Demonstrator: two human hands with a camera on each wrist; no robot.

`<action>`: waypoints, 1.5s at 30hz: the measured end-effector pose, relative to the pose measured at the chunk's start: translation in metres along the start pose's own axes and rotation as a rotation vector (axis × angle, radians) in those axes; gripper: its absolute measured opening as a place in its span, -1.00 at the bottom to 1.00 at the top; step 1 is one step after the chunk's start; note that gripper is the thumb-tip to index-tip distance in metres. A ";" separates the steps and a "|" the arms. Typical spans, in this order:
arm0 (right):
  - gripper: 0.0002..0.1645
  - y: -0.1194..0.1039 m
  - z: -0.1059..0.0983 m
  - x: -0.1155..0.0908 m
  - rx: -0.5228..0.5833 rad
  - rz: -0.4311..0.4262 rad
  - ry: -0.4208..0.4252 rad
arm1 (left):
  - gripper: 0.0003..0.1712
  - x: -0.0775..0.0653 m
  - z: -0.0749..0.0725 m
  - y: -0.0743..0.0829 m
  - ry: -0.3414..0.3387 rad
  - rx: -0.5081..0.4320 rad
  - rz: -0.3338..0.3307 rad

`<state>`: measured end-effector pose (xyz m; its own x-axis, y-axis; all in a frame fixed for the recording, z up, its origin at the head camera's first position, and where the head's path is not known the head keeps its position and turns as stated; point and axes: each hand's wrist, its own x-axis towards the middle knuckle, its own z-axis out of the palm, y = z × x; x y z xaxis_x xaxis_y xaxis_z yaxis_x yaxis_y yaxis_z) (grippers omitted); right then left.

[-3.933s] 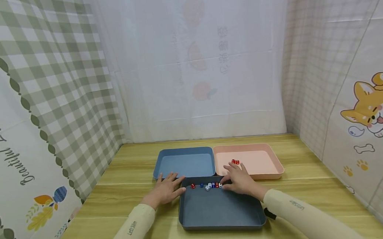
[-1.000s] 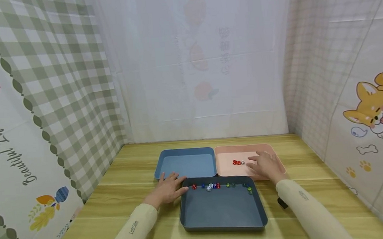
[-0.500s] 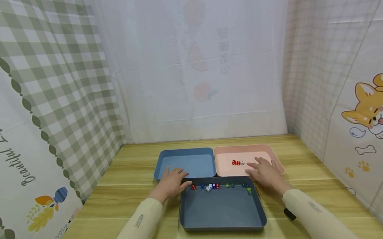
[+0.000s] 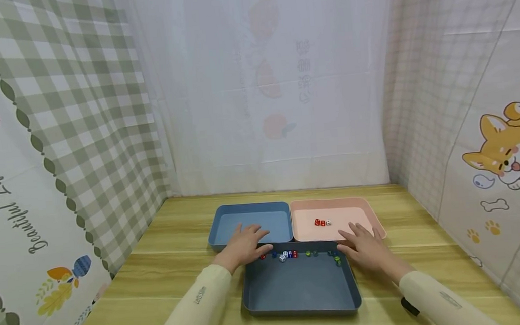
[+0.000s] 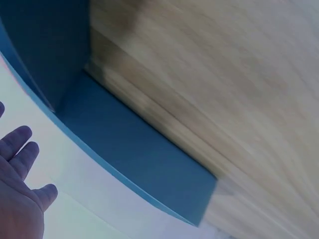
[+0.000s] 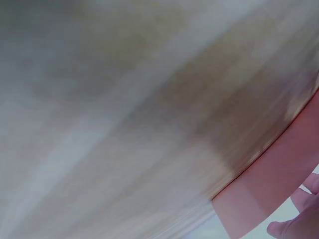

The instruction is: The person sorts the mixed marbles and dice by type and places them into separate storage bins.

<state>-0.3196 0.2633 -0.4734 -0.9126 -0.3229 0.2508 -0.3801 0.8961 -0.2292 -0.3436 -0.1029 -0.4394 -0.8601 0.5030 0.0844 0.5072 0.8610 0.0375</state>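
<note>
L hand point(image 4: 243, 246) is held over near edge of blue tray point(image 4: 259, 218), R hand point(image 4: 367, 249) by near edge of pink tray point(image 4: 351, 211) — both spread wide. Dice point(image 4: 290, 254) are lined near far edge of dark tray point(image 4: 300, 285), w/ room left up front.

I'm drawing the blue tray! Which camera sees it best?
The head view: it shows nearly all of the blue tray, with the left hand covering part of its near side. The left wrist view shows only part of its outside; the right wrist view doesn't show it.
</note>
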 end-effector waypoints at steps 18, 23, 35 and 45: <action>-0.32 -0.004 0.002 -0.016 -0.015 -0.014 -0.029 | -0.44 0.034 -0.006 0.050 -0.032 -0.033 0.055; -0.32 -0.004 0.003 -0.016 -0.022 -0.003 -0.038 | -0.55 0.044 0.000 0.064 -0.036 -0.087 0.090; -0.32 -0.008 0.002 -0.015 -0.020 0.001 -0.050 | -0.71 0.057 0.027 0.079 -0.020 -0.074 0.121; -0.34 -0.010 0.000 -0.016 -0.023 -0.006 -0.051 | -0.77 0.060 0.039 0.084 -0.001 -0.025 0.119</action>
<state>-0.3008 0.2600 -0.4749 -0.9171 -0.3429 0.2035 -0.3826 0.9006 -0.2064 -0.3543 0.0027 -0.4700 -0.7937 0.6018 0.0888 0.6070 0.7930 0.0520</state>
